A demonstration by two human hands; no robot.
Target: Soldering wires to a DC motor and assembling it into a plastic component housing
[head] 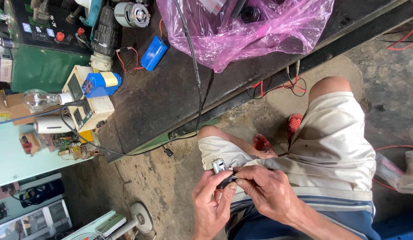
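My left hand [210, 205] and my right hand [265, 189] meet over my lap, just above my pale shorts [335, 133]. Between them they hold a small silver cylindrical motor [219, 165] with a black part [226, 181] at its lower end. The left fingers wrap the black part from below. The right thumb and fingers pinch it from the side. How the black part joins the motor is hidden by the fingers.
A dark workbench [162, 93] carries a pink plastic bag [246, 31], a blue battery pack [153, 53], a cordless drill [103, 38], another motor [132, 14], a green power supply [42, 49], a light bulb [37, 100] and a beige meter [89, 109]. Red sandals [295, 123] and a fan base [140, 220] are on the concrete floor.
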